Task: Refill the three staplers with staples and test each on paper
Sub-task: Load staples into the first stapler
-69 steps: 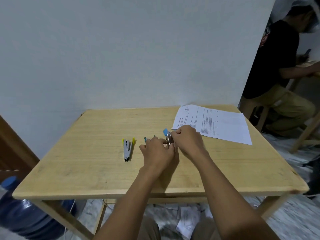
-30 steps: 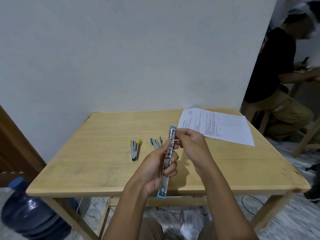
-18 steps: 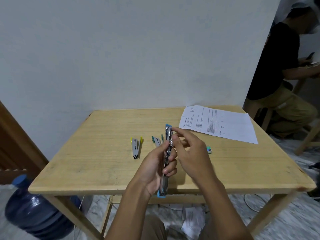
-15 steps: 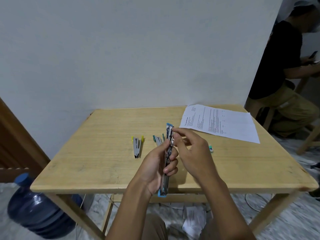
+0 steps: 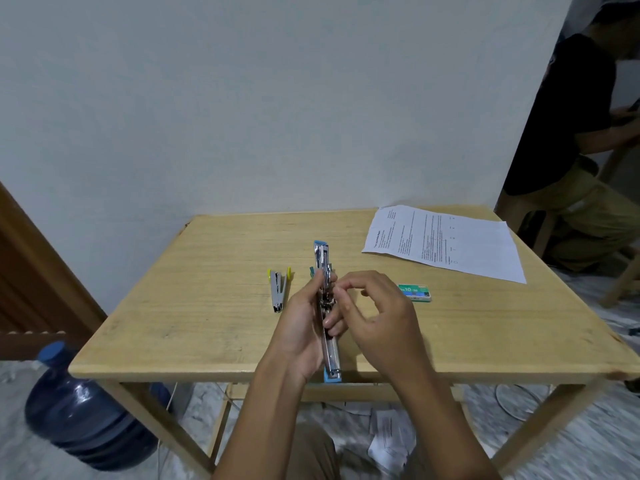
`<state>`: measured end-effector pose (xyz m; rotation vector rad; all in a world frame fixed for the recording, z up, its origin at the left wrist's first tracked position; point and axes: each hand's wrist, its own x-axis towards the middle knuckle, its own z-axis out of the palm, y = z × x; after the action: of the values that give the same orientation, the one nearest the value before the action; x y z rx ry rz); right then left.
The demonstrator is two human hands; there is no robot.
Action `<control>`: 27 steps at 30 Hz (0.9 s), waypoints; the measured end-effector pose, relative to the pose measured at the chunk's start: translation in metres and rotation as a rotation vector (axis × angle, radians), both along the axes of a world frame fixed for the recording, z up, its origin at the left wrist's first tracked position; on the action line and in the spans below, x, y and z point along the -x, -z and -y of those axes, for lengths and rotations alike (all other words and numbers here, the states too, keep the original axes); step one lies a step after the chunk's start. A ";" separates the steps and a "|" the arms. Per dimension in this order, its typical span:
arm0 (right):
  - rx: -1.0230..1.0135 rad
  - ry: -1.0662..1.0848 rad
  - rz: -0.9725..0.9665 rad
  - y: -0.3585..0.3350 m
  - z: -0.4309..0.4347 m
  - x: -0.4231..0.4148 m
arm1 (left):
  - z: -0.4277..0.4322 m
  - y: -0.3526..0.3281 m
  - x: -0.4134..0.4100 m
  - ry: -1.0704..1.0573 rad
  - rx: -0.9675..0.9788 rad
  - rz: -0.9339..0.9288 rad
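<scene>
Now the right fingers (image 5: 350,283) curl lower at the blue stapler (image 5: 331,355), hold unclear; left fingers (image 5: 336,328) grip it.

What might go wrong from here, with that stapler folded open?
The opened-out blue metal stapler is held in the air by the left hand, over the wooden table's near edge; a slip could drop it to the floor. Fingertips of the right hand sit at its open channel and might get nipped if it springs shut.

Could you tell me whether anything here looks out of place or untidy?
Loose printed sheets lie scattered on the floor under the table, not with the paper on top. The blue stapler is merely opened flat in the left hand.
</scene>
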<state>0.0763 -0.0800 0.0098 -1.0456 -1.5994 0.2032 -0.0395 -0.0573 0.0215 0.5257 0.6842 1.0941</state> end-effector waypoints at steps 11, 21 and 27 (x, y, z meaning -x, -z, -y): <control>-0.073 -0.051 0.058 0.013 -0.004 -0.002 | -0.006 -0.001 0.000 -0.068 0.085 0.173; 0.209 -0.073 -0.131 -0.001 -0.007 0.002 | 0.003 0.000 -0.003 0.021 0.019 0.012; 0.344 -0.037 -0.109 -0.002 -0.018 0.010 | 0.009 -0.004 -0.007 0.020 -0.035 -0.050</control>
<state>0.0667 -0.0622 0.0119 -1.2441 -1.5166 0.5664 -0.0322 -0.0659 0.0251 0.5902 0.7028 1.0785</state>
